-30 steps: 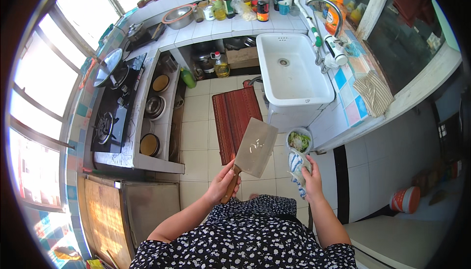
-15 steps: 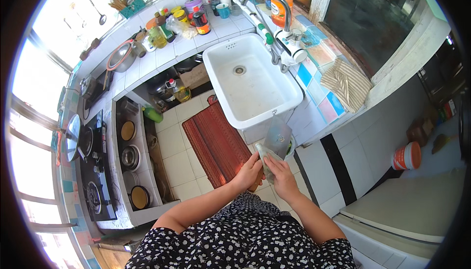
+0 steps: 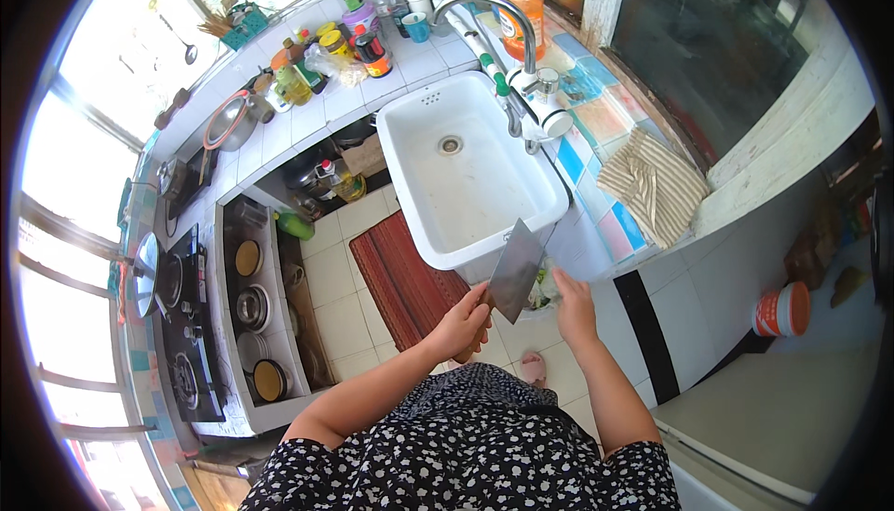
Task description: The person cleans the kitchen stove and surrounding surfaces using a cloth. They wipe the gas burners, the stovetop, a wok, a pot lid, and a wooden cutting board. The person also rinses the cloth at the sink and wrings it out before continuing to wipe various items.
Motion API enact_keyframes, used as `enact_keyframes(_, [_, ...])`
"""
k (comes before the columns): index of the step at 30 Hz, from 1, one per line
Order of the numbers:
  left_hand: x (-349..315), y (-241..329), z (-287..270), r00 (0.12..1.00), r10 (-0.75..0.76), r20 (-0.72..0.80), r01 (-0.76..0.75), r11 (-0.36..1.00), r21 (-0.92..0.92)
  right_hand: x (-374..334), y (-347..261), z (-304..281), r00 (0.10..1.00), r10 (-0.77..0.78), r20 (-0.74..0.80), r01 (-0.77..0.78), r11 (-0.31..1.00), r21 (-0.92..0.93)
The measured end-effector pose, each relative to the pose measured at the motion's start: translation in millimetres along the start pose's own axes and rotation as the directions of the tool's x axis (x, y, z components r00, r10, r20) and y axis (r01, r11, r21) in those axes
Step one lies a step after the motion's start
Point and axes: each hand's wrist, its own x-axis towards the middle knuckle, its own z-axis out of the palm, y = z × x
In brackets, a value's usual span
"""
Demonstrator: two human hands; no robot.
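Observation:
My left hand (image 3: 459,327) is wrapped round the brown wooden handle of a cleaver (image 3: 518,271). The broad grey blade tilts up and away, between me and the near right corner of the white sink (image 3: 476,180). To the right of the blade, apart from it, is my right hand (image 3: 575,311). Its forefinger is stretched out and I see nothing in it. Just beyond that hand, low down, stands a bin (image 3: 543,295) with pale and green scraps in it, partly hidden by the blade.
A curved tap (image 3: 529,36) and an orange soap bottle (image 3: 521,13) stand right of the sink, near a striped cloth (image 3: 655,185). A red mat (image 3: 410,278) lies on the tiled floor. At left is a gas hob (image 3: 191,325); a red and white bucket (image 3: 782,310) stands far right.
The pale cloth that my right hand pressed on the blade is no longer in it. My right hand has moved right, off the cleaver. The cleaver stays in my left hand, its blade now bare.

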Motion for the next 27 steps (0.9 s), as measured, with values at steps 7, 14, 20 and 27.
enact_keyframes(7, [-4.6,5.2,34.2,0.998,0.014,-0.066,-0.018,0.998,-0.059,6.1,61.0,12.3,0.967,-0.007,0.254,-0.003,0.999,0.037])
enact_keyframes(14, [-22.1,27.2,57.1,0.909,0.387,-0.155,0.067,0.231,0.971,24.4,55.0,-86.1,0.99,0.099,0.097,-0.123,0.949,0.289])
enact_keyframes(20, [-24.3,29.2,84.6,0.884,0.467,-0.005,0.147,-0.268,0.952,37.9,-25.0,-58.5,0.801,-0.582,0.141,0.51,0.787,0.348])
enact_keyframes(27, [-62.6,9.5,89.4,0.858,0.503,-0.101,0.24,-0.219,0.946,51.8,62.2,-17.1,0.783,-0.483,0.391,0.552,0.83,-0.079])
